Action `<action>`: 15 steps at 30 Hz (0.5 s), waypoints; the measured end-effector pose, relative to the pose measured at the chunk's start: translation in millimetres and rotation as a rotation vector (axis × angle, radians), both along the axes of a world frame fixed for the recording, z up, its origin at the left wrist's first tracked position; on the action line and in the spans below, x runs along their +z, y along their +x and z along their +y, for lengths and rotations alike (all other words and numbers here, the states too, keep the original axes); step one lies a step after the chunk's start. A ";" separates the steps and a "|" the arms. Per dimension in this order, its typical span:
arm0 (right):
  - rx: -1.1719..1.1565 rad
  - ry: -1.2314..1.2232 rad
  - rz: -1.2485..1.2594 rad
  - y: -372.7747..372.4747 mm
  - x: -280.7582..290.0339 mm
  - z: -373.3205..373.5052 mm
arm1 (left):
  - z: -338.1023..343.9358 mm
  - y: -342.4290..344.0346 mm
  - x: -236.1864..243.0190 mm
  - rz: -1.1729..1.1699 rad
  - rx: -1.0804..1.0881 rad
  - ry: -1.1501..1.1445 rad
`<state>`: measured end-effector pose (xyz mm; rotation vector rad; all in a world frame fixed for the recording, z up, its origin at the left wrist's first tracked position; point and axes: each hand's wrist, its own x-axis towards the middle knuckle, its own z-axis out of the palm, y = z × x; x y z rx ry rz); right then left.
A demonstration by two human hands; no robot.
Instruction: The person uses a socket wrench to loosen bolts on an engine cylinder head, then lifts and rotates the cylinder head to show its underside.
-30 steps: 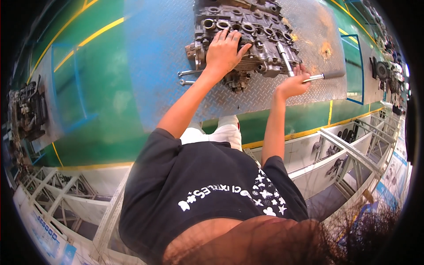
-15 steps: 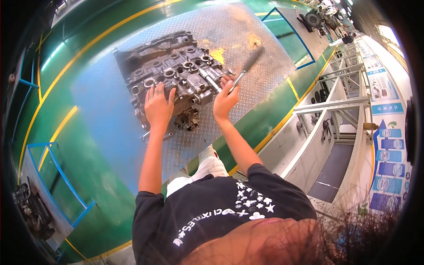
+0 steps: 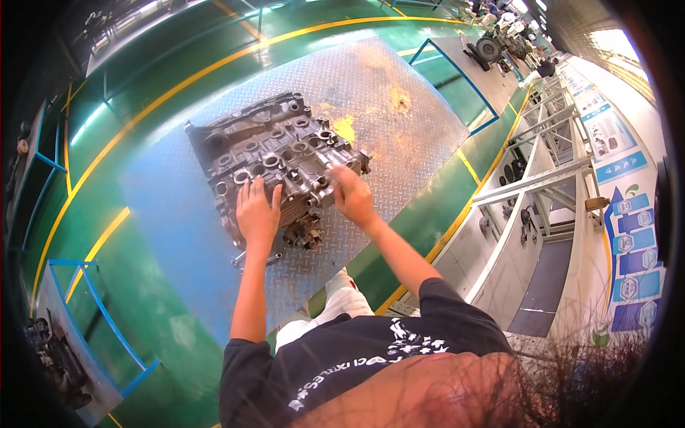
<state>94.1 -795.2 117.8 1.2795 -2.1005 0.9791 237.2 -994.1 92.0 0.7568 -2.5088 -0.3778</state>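
Observation:
A grey metal engine [image 3: 275, 146] lies on the diamond-plate surface, its round openings facing up. My left hand [image 3: 258, 214] rests on its near edge, fingers stretched and spread, holding nothing. My right hand [image 3: 352, 195] is at the engine's right side, fingers curled together over the metal parts. What those fingers hold is hidden, and the dark-handled wrench is out of sight. Close to my left forearm lies a shiny metal spanner [image 3: 273, 259], partly covered by the arm. A cluster of small metal parts [image 3: 303, 232] sits against the engine's near side.
The diamond-plate tabletop [image 3: 399, 150] carries yellow and rusty stains. A white metal frame rack [image 3: 531, 187] stands to the right, beyond a yellow floor line. Blue-framed stands [image 3: 100, 314] are at the left. Other machinery [image 3: 492, 48] and people are far off at the upper right.
My right hand has moved left and down toward the engine, and the dark-handled wrench it held no longer shows. My left hand stays on the engine. The view has shifted slightly.

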 end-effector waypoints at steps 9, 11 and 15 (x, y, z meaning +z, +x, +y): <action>-0.500 -0.638 -0.583 5.9 -10.9 -38.5 | 2.8 -0.7 -0.3 0.023 -0.015 -0.004; -0.524 -0.747 -0.621 5.2 -16.2 -45.5 | 1.4 -2.9 5.0 0.009 0.024 0.020; -0.389 -0.564 -0.572 -0.3 -32.3 -2.7 | 1.3 -2.4 6.4 0.026 0.009 0.016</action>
